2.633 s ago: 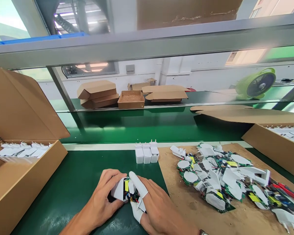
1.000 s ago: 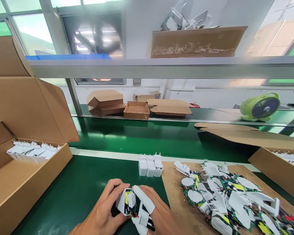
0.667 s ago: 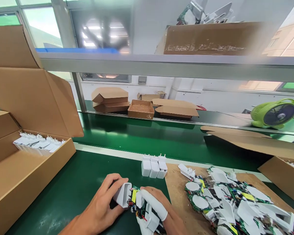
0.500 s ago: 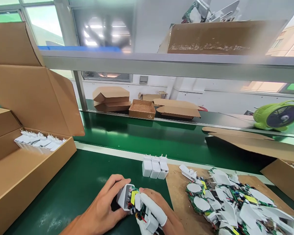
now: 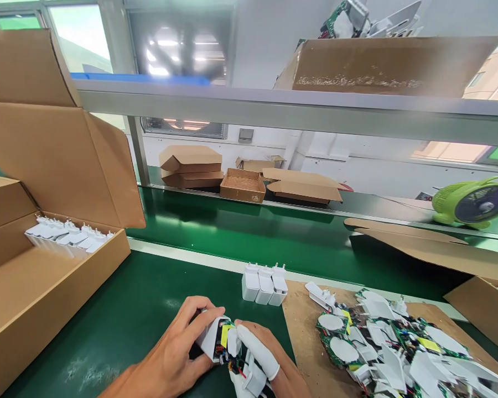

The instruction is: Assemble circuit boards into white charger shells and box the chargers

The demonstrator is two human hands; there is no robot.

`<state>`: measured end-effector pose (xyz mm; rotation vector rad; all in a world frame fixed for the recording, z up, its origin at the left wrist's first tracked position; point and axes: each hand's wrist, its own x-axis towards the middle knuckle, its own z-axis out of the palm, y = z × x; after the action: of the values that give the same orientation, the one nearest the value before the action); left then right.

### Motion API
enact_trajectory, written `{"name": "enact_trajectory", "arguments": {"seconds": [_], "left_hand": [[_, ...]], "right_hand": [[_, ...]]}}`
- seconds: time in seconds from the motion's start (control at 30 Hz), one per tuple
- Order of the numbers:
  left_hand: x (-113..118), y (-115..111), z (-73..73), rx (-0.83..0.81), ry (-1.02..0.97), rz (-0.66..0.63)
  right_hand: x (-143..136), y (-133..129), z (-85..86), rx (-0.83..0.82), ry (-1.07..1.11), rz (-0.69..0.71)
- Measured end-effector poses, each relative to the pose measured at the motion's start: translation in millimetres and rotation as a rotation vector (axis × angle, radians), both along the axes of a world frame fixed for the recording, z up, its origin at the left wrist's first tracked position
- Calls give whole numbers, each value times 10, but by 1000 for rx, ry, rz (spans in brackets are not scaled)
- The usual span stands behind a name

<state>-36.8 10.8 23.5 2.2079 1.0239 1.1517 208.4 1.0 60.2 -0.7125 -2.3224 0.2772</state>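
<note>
My left hand (image 5: 178, 345) is closed around a white plastic charger housing (image 5: 209, 337), its open end facing right. My right hand (image 5: 288, 373), with white covers on some fingers, grips a circuit board (image 5: 233, 342) that carries a yellow-wrapped part, small wires and a white plastic piece. The board's left end is at the housing's mouth; how far inside it reaches is hidden. Beyond my hands, three white chargers (image 5: 264, 286) stand upright side by side, prongs up.
A pile of circuit boards with white covers (image 5: 382, 342) lies on a brown board (image 5: 301, 331) at right. An open carton (image 5: 83, 276) at left holds a row of white chargers (image 5: 68, 235). A shelf beam (image 5: 249, 110) crosses above; a green fan (image 5: 473, 202) stands at the back right.
The whole view has shifted slightly. My hands keep the same grips on the housing and the circuit board, with only a very small movement between them.
</note>
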Motion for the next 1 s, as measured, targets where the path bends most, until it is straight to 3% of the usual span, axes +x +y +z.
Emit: {"name": "enact_trajectory", "arguments": {"seconds": [0.7, 1.0], "left_hand": [[30, 4, 4, 64, 15, -3], [30, -8, 39, 77, 18, 2]], "right_hand": [[1, 18, -29, 31, -42, -26], [-89, 25, 15, 171, 45, -69]]}}
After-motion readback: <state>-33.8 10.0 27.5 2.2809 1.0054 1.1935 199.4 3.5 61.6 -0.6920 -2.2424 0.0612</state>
